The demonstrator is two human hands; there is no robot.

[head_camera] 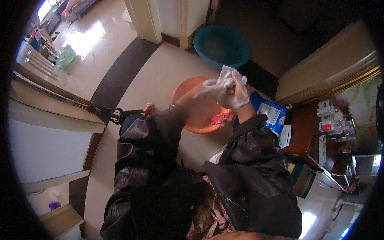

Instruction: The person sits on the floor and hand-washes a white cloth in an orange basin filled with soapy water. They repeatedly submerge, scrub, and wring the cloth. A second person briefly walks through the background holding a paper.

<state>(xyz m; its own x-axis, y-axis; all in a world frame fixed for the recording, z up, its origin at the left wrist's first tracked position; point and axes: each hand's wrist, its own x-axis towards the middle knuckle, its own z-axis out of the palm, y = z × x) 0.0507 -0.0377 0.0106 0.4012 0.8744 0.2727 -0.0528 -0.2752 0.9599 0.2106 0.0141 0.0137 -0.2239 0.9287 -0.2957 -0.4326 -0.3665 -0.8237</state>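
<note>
Above the far right part of an orange plastic basin point(195, 128), my two hands are pressed together with a white soapy cloth point(227, 73) between them. Thick white suds cover my left hand point(220, 87) and my right hand point(240, 93); the suds hide some of the fingers and blur the cloth's edges. A wet pink-red cloth point(221, 119) lies at the basin's near right rim, below my hands. Dark jacket sleeves cover both forearms, and the left one passes in front of the basin's left side.
A teal basin point(222, 46) stands on the floor just beyond the orange one. A blue printed plastic bag point(271, 115) lies to the right, beside a brown wooden cabinet point(300, 132) with plastic bottles point(331, 125). A folding stool or frame with orange tips point(148, 108) is at the left.
</note>
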